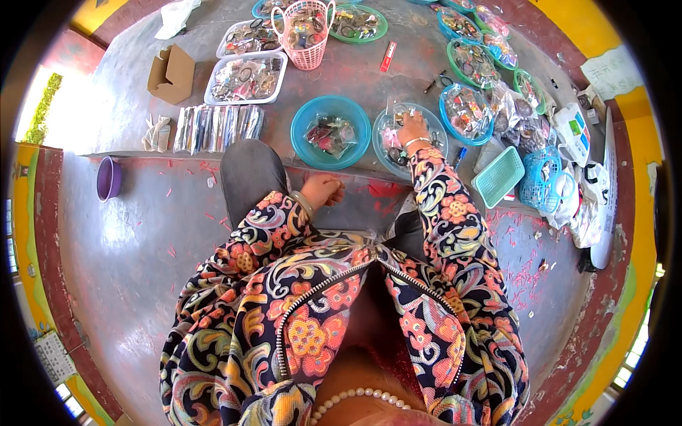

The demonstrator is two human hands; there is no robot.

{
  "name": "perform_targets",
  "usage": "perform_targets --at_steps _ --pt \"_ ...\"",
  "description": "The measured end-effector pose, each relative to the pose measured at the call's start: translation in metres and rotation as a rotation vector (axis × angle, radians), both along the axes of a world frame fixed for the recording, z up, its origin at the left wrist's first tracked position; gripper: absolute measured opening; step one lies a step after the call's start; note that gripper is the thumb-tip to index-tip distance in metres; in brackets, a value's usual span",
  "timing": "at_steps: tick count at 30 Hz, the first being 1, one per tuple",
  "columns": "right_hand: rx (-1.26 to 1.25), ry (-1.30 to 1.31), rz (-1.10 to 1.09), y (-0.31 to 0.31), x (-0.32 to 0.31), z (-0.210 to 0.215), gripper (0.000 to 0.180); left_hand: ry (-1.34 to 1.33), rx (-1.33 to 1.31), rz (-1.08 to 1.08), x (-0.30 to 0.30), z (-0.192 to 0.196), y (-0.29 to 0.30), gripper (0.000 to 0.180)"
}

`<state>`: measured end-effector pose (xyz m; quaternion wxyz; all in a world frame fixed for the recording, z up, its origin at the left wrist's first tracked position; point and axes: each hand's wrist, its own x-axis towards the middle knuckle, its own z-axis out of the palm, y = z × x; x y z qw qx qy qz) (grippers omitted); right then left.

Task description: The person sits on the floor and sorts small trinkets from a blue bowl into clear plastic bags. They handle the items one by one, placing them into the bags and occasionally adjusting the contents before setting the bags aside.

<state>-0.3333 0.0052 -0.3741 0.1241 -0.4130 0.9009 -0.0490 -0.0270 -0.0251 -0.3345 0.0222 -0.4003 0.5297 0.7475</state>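
Note:
My right hand (412, 128) reaches forward into a light blue round basket (430, 126) of small packets and rings, its fingers down among them; whether it grips one I cannot tell. My left hand (322, 190) rests loosely curled by my knee near the step's edge, with nothing visible in it. A second blue round basket (304, 125) holding a clear packet of dark items sits just ahead of my left hand.
A pink basket (306, 28), white trays (244, 78) and several more blue and green bowls (465, 110) of small goods lie beyond. A row of clear packets (217, 128), a cardboard box (171, 73), a teal tray (499, 176) and a purple cup (109, 177) lie around.

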Motion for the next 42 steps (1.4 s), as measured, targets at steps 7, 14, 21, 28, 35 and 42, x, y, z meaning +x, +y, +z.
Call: perform_targets --at_steps 7,14,21,28,35,42 --pt "-0.194 -0.258 0.097 0.017 -0.074 -0.035 0.031 0.009 -0.042 -0.063 -0.007 -0.007 0.004 0.022" --pt "-0.066 -0.302 -0.063 0.003 -0.080 -0.045 0.032 -0.010 -0.032 -0.039 -0.003 -0.006 0.006 0.022" --pt "-0.104 -0.297 0.039 0.007 -0.078 -0.041 0.025 -0.022 -0.066 -0.083 -0.002 -0.004 0.007 0.022" --pt "-0.535 -0.866 -0.367 0.017 -0.016 0.041 0.019 0.004 -0.120 -0.045 0.001 -0.005 0.005 0.023" --pt "-0.682 -1.371 -0.216 0.065 0.091 0.090 0.016 0.204 0.272 0.336 0.004 0.023 -0.006 0.051" --pt "-0.721 -1.459 -0.052 0.104 0.145 0.075 0.018 0.319 0.396 0.253 0.006 0.025 -0.011 0.040"
